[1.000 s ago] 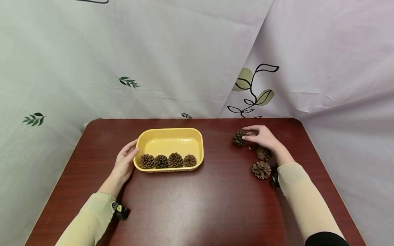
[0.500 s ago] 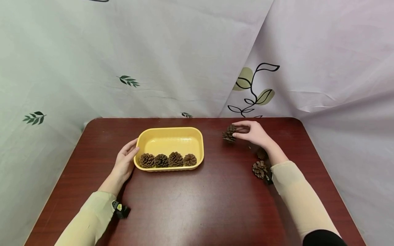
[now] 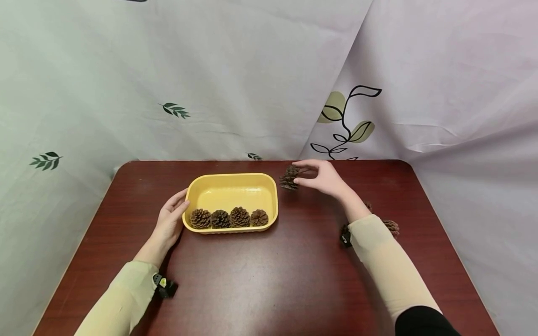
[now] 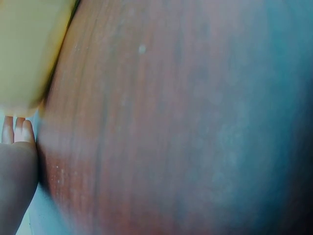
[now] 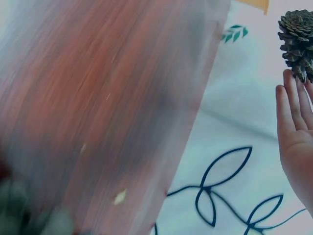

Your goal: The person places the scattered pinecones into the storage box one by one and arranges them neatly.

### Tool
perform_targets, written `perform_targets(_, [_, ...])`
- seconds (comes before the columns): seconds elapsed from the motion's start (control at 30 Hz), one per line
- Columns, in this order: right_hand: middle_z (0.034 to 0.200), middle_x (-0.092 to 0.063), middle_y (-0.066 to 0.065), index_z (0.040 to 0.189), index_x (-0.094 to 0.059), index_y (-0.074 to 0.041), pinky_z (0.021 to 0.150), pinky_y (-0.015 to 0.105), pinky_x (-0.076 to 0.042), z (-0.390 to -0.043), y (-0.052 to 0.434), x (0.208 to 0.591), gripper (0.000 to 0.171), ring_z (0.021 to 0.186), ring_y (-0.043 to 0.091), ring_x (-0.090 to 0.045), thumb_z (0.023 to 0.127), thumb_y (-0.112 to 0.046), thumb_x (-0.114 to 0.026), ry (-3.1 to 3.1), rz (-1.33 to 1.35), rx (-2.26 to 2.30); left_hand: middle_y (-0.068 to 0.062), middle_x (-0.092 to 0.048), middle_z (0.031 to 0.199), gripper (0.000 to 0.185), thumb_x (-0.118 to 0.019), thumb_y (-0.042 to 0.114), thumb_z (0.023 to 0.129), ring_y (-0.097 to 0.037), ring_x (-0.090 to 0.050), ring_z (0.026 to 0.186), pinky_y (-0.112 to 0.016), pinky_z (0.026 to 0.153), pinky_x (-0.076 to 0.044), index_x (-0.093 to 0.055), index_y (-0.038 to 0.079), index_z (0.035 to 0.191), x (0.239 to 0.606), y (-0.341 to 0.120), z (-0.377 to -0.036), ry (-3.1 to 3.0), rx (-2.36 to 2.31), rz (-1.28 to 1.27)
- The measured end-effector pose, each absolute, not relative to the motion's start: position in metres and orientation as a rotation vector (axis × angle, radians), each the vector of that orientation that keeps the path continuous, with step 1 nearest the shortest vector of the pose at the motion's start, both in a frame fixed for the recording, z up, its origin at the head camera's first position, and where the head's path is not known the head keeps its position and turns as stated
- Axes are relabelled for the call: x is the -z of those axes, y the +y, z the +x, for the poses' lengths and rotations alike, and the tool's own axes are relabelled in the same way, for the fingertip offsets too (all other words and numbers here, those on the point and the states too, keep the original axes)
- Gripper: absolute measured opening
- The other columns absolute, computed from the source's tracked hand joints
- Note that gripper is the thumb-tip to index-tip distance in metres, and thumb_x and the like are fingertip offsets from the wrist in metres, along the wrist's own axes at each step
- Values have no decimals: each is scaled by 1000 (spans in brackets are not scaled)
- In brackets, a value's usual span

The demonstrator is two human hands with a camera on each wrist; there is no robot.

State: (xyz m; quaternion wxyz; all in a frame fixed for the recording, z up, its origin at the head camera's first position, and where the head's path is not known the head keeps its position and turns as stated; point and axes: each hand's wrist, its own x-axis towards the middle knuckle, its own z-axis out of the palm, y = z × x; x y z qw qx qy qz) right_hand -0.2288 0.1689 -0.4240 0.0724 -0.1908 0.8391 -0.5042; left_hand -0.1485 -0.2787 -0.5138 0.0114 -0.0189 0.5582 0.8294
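Note:
My right hand (image 3: 313, 176) pinches a brown pine cone (image 3: 289, 178) in its fingertips, just above the table and right of the yellow tray (image 3: 232, 182). The right wrist view shows the same pine cone (image 5: 298, 44) at the fingertips (image 5: 289, 98). Several pine cones (image 3: 229, 218) sit in a row along the tray's near wall. My left hand (image 3: 170, 219) rests with straight fingers against the tray's left end; in the left wrist view its fingertips (image 4: 17, 130) lie below the yellow tray (image 4: 27, 54).
Another pine cone (image 3: 392, 227) lies on the dark red table (image 3: 269, 275) behind my right forearm, another partly hidden beside it. Patterned cloth (image 3: 235, 79) hangs behind the table.
My right hand has lifted one pine cone from the group at the right and carried it left toward the tray. The left hand has stayed at the tray.

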Motion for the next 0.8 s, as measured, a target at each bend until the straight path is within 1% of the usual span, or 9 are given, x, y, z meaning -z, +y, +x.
perform_targets(0.17, [137,-71,21,136,-70,0,112,50,-55,-230,149,424,49,123,37,-70,90,-7,-85,2529,-638,1550,14,-76,121,35,-54,1,109,1,-71,111,-14,93,-57,-72,26,126,514,-278,-148,1764,-2576,-67])
perform_targets(0.33, [133,-74,17,134,-72,-4,112,47,-54,-228,130,426,49,120,33,-72,88,-11,-87,2575,-697,1528,13,-76,122,35,-54,0,109,0,-71,111,-14,93,-57,-72,25,127,514,-279,-149,1748,-2583,-58])
perform_targets(0.47, [133,-74,15,134,-72,-5,114,45,-52,-227,116,430,50,122,31,-70,87,-13,-88,2599,-735,1520,13,-76,123,36,-54,0,109,0,-71,112,-14,94,-57,-72,24,127,515,-278,-150,1737,-2591,-53])
perform_targets(0.63, [135,-73,13,135,-72,-7,118,47,-48,-227,98,434,53,127,31,-68,86,-18,-90,2643,-787,1468,14,-76,122,35,-54,0,109,0,-71,112,-14,95,-57,-72,25,126,515,-278,-150,1743,-2588,-67])
perform_targets(0.8, [135,-73,14,136,-72,-5,114,45,-52,-226,76,440,55,121,31,-72,86,-18,-91,2626,-849,1446,12,-77,120,35,-55,1,109,-1,-72,110,-15,93,-58,-72,25,126,515,-278,-150,1746,-2588,-70])
